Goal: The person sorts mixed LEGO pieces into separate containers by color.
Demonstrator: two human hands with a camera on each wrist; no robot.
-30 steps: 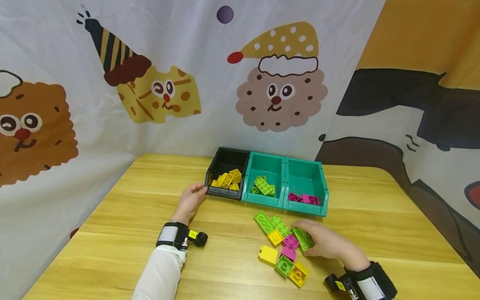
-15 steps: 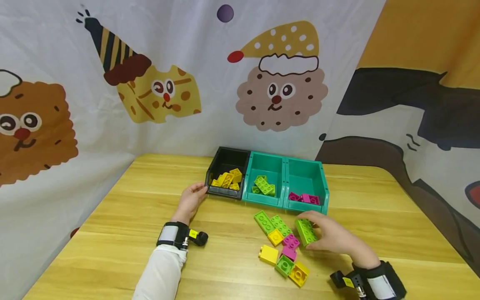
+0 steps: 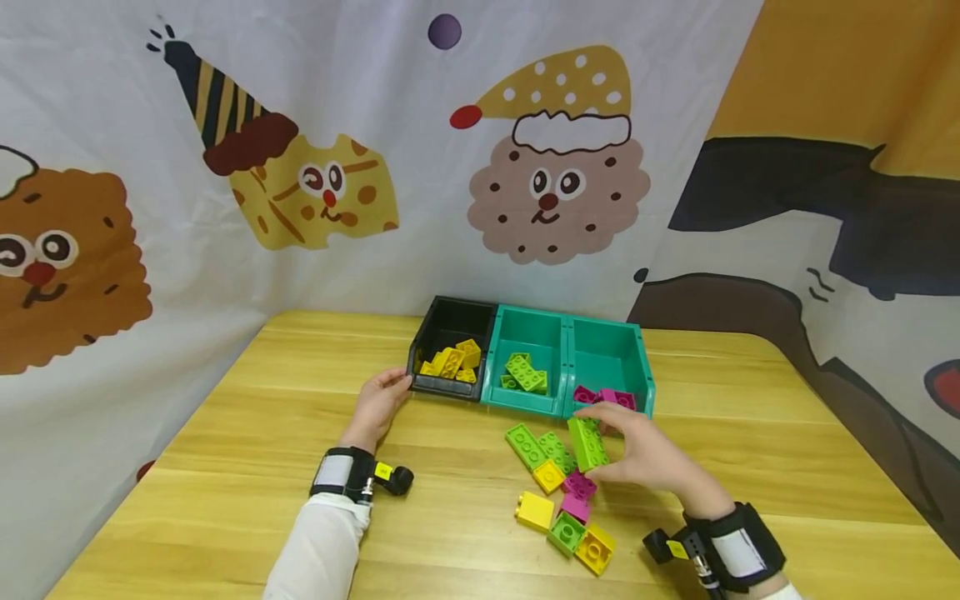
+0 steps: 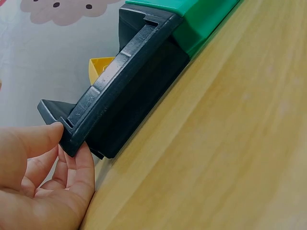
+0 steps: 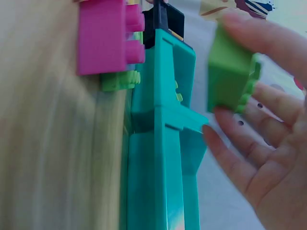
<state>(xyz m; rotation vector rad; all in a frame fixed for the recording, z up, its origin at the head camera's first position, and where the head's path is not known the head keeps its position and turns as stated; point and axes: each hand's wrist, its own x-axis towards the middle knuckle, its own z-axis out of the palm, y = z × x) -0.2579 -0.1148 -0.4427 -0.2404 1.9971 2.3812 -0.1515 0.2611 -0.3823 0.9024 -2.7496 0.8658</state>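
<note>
My right hand grasping long green plastic brick, now lifted off desk pile toward teal bins; my left hand pinching black plastic bin corner, unchanged.

Long green brick, studs up, tilted, pinched above table just in front of teal bins; approx. 2x4, blurred.

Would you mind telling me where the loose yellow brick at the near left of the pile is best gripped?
Pinch the yellow brick across its two smooth side walls, coming from above. It lies studs up at the pile's left edge with bare table on its left, so fingers fit there; the green square brick crowds its right.
</note>
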